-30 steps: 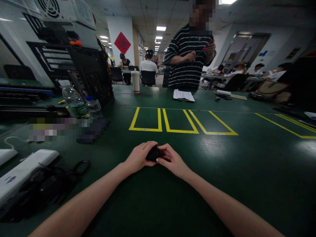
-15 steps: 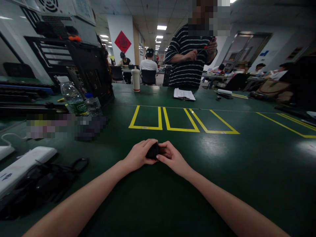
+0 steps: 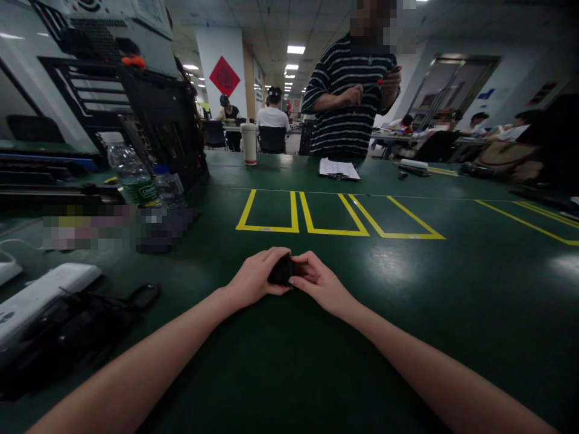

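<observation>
Between my two hands is a small, dark, rounded object (image 3: pixel 281 270), its kind too dim to make out. My left hand (image 3: pixel 256 275) wraps it from the left, fingers over the top and thumb below. From the right, my right hand (image 3: pixel 320 283) grips the object's right edge with thumb and curled fingers. Both hands are low over the green tabletop (image 3: pixel 289 361), in front of the yellow tape outlines (image 3: pixel 268 229). The underside of the object and some fingertips are hidden.
On the left are a white power strip (image 3: pixel 49 298), black cables (image 3: pixel 85 331), water bottles (image 3: pixel 131 172) and a computer case (image 3: pixel 163 120). A white cup (image 3: pixel 248 144) and a clipboard with papers (image 3: pixel 339 169) stand farther back. A person in a striped shirt (image 3: pixel 344 114) is across the table.
Both hands keep hold of the dark object, with barely any change of grip. The whole view has shifted slightly, so the table and tape outlines appear a little higher.
</observation>
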Available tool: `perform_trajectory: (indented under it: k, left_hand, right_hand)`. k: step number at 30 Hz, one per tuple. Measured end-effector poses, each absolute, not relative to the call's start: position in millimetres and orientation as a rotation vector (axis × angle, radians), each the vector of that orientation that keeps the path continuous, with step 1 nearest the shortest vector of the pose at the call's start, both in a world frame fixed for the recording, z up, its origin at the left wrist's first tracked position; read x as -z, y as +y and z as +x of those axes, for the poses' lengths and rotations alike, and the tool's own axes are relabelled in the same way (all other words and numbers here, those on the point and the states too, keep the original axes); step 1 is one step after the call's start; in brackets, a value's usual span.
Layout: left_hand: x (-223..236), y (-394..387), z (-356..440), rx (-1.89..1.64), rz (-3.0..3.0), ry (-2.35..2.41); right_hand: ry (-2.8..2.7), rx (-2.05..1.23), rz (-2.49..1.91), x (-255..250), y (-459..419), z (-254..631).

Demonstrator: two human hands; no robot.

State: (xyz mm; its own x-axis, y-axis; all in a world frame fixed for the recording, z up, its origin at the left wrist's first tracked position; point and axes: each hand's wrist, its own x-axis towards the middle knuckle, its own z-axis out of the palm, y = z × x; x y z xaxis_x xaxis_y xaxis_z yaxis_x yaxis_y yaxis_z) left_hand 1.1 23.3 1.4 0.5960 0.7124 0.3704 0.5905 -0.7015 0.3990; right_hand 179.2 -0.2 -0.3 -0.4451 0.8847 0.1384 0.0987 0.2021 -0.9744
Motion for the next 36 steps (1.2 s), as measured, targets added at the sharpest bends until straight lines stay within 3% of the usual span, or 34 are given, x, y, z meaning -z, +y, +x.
perform_trajectory:
  k: [36]
  left_hand:
    - [2.1, 19.6, 3.2, -0.736, 2.602, 1.08]
  right_hand:
    - [-1.736, -1.173, -0.99, 3.2, -2.9, 174.9]
